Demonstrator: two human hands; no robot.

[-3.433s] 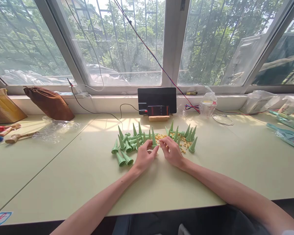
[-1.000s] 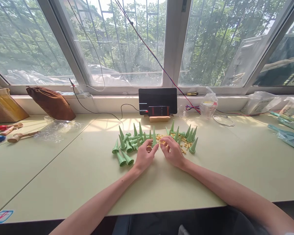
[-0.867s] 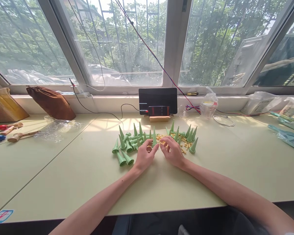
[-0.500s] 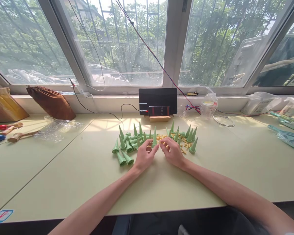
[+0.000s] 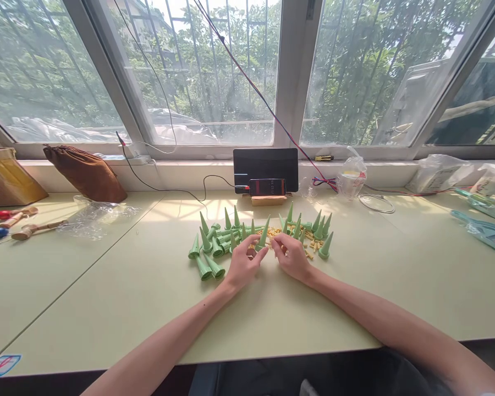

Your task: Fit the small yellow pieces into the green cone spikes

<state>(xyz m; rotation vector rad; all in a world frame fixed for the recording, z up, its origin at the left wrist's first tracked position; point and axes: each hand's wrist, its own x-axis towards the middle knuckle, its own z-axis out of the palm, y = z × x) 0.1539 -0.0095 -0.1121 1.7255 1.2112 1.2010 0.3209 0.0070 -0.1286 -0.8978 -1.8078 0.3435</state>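
Between the thumb and fingers of my left hand (image 5: 245,261) is a green cone (image 5: 264,230), its point leaning to the right. My right hand (image 5: 291,256) is beside it with thumb and fingertips pinched together; whatever they hold is too small or hidden to name. Small yellow pegs (image 5: 273,233) lie loose behind and around the hands. Several green cones (image 5: 325,246) stand upright on the right. More are on the left, some upright and some lying on their sides, such as a fallen cone (image 5: 214,267) with its hollow base showing.
A phone (image 5: 268,187) rests on a wooden stand (image 5: 269,201) before a black tablet (image 5: 266,162). Wooden toys (image 5: 25,230), crumpled plastic (image 5: 94,217) and a brown pouch (image 5: 84,173) are at the left. A bagged cup (image 5: 352,177) and a coiled cable (image 5: 377,204) sit back right.
The cone in my left hand has tipped from upright to leaning right. My right hand's fingertips have shifted slightly right, away from it, and closed together.
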